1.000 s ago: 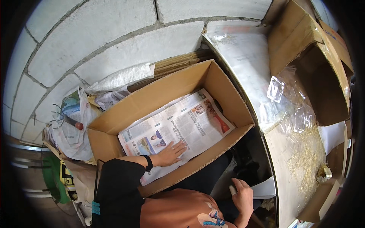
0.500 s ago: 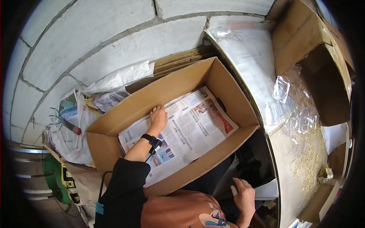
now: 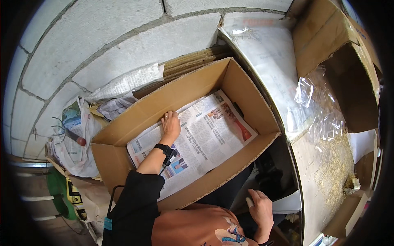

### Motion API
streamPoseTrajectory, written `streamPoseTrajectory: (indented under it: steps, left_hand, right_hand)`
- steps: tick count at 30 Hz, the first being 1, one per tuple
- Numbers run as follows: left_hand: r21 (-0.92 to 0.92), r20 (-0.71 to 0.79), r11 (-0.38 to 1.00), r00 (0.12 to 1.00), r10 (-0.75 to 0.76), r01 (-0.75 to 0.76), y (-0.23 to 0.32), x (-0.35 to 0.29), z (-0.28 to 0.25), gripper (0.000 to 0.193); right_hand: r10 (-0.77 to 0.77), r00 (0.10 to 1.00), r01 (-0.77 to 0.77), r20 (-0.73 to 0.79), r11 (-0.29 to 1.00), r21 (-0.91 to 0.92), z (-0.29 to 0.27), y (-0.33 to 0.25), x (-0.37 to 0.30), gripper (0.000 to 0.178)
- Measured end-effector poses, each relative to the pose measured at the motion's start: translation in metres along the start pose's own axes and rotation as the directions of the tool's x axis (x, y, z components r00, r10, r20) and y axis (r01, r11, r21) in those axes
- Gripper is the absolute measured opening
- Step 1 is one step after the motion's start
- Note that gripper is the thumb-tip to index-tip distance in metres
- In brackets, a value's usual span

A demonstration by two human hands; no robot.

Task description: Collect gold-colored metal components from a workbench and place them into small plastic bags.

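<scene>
An open cardboard box lies tilted across the middle of the view, with newspaper sheets spread flat over its bottom. My left hand reaches inside, palm down, its bent fingers touching the newspaper's edge along the far wall. A black band with a small device is on that wrist. My right hand hangs outside the box at the lower right, fingers loosely bent, thumb apart, holding nothing. What lies under the newspaper is hidden.
Flattened cardboard leans against the white block wall. A stuffed plastic bag stands at left. On the right, a board surface bears clear plastic packaging and straw-like bits, beside another open carton.
My left hand stays at the newspaper's far edge, with its fingers slightly shifted. My right hand has moved a little left. The whole view has shifted slightly.
</scene>
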State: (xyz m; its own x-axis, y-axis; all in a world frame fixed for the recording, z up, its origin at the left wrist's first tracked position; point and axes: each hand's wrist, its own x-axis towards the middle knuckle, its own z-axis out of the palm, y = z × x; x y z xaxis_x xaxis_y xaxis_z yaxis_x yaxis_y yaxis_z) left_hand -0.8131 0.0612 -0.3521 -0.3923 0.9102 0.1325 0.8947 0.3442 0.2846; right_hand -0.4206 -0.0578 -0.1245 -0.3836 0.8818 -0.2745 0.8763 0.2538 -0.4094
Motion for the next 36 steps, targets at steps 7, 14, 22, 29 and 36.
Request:
streamPoseTrajectory:
  steps: [7,14,22,29,36]
  left_hand:
    - [-0.112,-0.033,0.991,0.996,-0.078,0.074,0.003,-0.002,0.0,0.012]
    - [-0.099,-0.101,0.993,0.993,-0.068,0.058,0.001,-0.001,0.007,0.004]
    - [-0.042,-0.1,0.995,0.991,-0.093,0.089,0.002,0.002,0.008,0.006]
    - [-0.071,-0.094,0.99,0.987,-0.128,0.121,0.004,0.0,0.004,0.013]
    - [-0.062,-0.043,0.983,0.984,-0.175,0.173,0.003,0.002,0.01,0.016]
  right_hand:
    - [0.017,1.0,-0.017,0.02,1.0,0.008,0.007,0.006,-0.001,0.031]
    - [0.008,1.0,-0.009,0.025,0.999,0.032,0.014,0.008,0.001,0.031]
    - [0.014,0.997,-0.017,0.071,0.999,0.037,0.018,0.009,0.005,0.031]
    - [0.008,0.997,-0.011,0.071,0.999,0.041,0.022,0.013,0.006,0.032]
    - [-0.009,0.997,0.007,0.077,1.0,0.027,0.027,0.016,0.008,0.03]
